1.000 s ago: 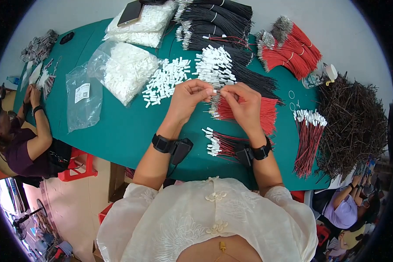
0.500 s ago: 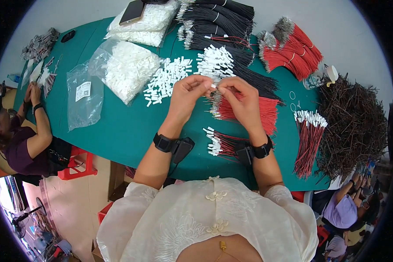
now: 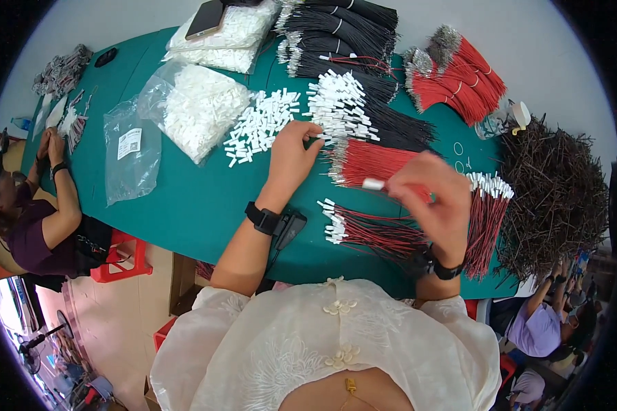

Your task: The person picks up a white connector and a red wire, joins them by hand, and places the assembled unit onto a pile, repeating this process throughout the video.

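My right hand [image 3: 435,198], smeared by motion, is closed on a wire lead whose white plastic connector [image 3: 373,184] sticks out to the left. It passes over the red wires [image 3: 377,162]. My left hand [image 3: 293,154] is curled, thumb and forefinger pinching at a white connector on the near edge of a pile of connectors [image 3: 337,103] fitted on black wires [image 3: 401,122]. Loose white connectors [image 3: 264,127] lie left of that pile. Nearer to me lies a bunch of red and black leads with white connectors [image 3: 373,227]; a similar bunch [image 3: 485,222] lies to the right.
Bags of white connectors [image 3: 206,109] and an empty clear bag [image 3: 131,161] lie left. Black wire bundles [image 3: 339,27] and red bundles [image 3: 459,79] stand at the back. A dark tangled heap [image 3: 552,198] fills the right end. A person [image 3: 41,212] works at far left.
My hands have parted. The right hand has swung right and toward me with the white connector and its lead; the left has stayed near the connector pile, shifting slightly toward it.
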